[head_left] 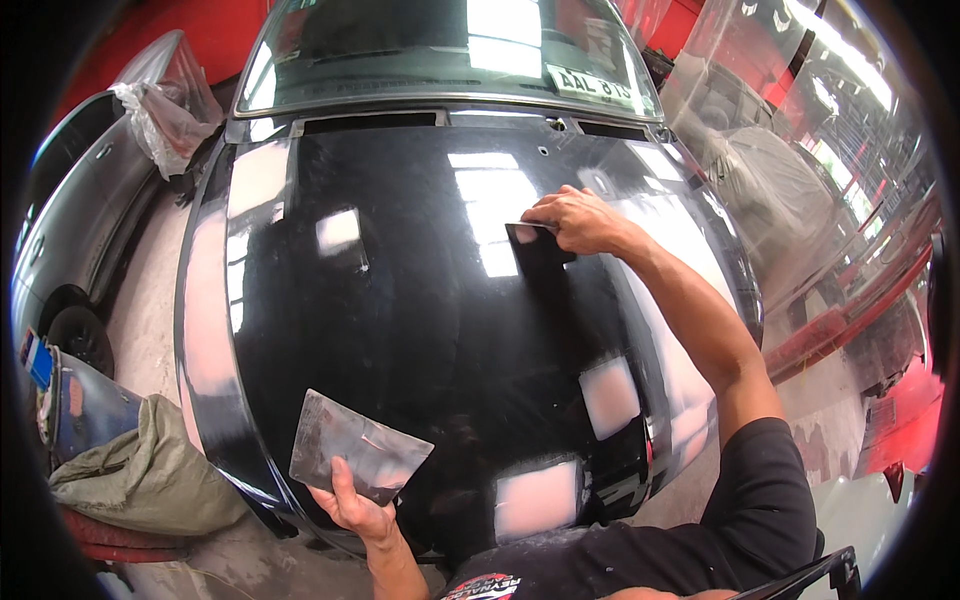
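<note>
The black car hood [420, 300] spreads out before me, with several pale pink and whitish filler patches on it. My left hand [355, 508] grips a flat grey mixing board [355, 440] by its lower edge, over the hood's near left part. Greyish smears and a pinkish tint show on the board; I cannot tell whether these are putty or reflection. Toward the hood's far right, my right hand [578, 220] is closed on a thin, flat putty spreader [530, 231]. The spreader is at or just above the paint; its contact edge is unclear. A small pink patch [610, 397] lies nearer me.
The windshield [390, 55] rises behind the hood. A grey car [85, 200] stands at left, partly under plastic. Below it are a blue drum [95, 400] and an olive cloth [150, 465]. Clear plastic sheeting [765, 180] hangs at right beside red panels.
</note>
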